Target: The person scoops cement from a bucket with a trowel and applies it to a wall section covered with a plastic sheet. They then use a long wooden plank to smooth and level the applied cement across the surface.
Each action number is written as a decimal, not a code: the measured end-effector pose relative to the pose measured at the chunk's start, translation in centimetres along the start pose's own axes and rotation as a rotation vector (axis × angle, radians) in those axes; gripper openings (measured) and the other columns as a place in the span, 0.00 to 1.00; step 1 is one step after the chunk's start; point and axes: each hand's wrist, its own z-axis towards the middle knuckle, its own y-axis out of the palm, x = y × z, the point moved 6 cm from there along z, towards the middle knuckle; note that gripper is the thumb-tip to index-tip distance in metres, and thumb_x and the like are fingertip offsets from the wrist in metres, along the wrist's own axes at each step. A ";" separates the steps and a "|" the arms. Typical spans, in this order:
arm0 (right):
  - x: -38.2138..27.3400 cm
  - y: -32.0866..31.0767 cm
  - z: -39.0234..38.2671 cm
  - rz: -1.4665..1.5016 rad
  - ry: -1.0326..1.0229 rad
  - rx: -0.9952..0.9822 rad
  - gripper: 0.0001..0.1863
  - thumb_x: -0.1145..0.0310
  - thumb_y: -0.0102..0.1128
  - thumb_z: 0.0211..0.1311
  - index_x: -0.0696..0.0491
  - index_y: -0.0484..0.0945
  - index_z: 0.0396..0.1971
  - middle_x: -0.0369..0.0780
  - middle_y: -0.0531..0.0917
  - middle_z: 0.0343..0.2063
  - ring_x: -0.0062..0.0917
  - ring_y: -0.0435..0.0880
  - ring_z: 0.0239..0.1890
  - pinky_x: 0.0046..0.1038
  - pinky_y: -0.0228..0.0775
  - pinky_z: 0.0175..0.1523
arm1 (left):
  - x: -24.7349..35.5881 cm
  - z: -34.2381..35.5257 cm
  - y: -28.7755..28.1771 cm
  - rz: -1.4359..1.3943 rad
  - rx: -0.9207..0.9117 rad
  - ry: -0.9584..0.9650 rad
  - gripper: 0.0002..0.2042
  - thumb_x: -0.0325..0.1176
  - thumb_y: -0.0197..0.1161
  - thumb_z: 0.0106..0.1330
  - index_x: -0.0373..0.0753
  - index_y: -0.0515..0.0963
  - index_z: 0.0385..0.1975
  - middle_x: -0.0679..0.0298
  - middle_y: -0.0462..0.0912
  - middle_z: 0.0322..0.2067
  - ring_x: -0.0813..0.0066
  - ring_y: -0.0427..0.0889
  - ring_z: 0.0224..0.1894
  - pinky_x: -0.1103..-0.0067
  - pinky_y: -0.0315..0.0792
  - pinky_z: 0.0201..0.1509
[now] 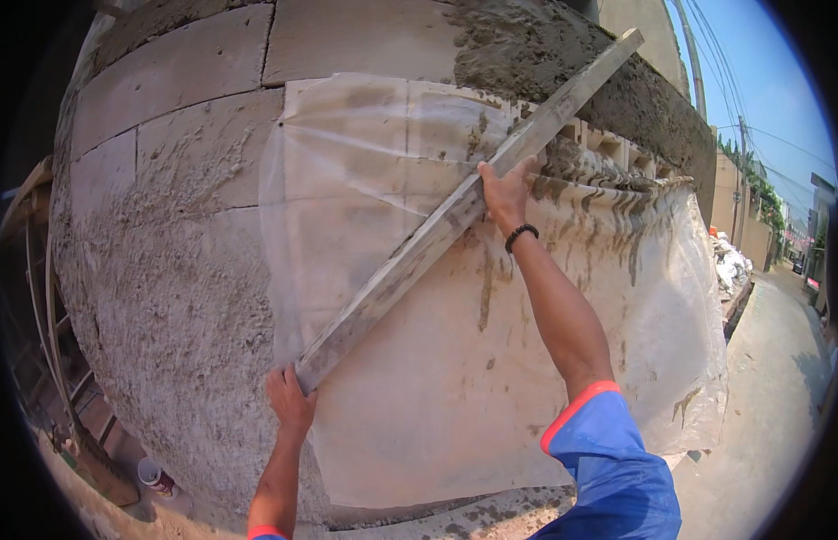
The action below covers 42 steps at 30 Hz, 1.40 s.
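Observation:
A long, straight metal screed bar (419,261) slants across the wall from lower left to upper right. My left hand (291,399) is closed round its lower end. Higher up, my right hand (507,192), with a dark bead bracelet at the wrist, grips the bar's underside. Behind the bar hangs a translucent plastic sheet (437,387), streaked with mortar below its upper right edge. Wet dark mortar (527,54) covers the wall above the bar's upper half. Whether the bar touches the wall is hard to tell.
Bare blocks (180,67) and rough dried plaster (167,306) make up the wall's left part. Ventilation blocks (608,144) show beside the sheet's top edge. A bucket (158,477) stands at lower left near a wooden frame (54,333). A paved lane (774,360) runs along the right.

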 end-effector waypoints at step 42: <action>-16.5 0.7 18.5 -0.175 -0.351 0.078 0.60 0.41 0.59 0.51 0.66 0.38 0.71 0.62 0.72 0.57 0.49 0.74 0.60 0.37 0.67 0.63 | 7.1 16.9 -6.0 0.015 0.204 0.090 0.30 0.30 0.74 0.41 0.32 0.70 0.47 0.51 0.70 0.42 0.49 0.69 0.48 0.61 0.65 0.53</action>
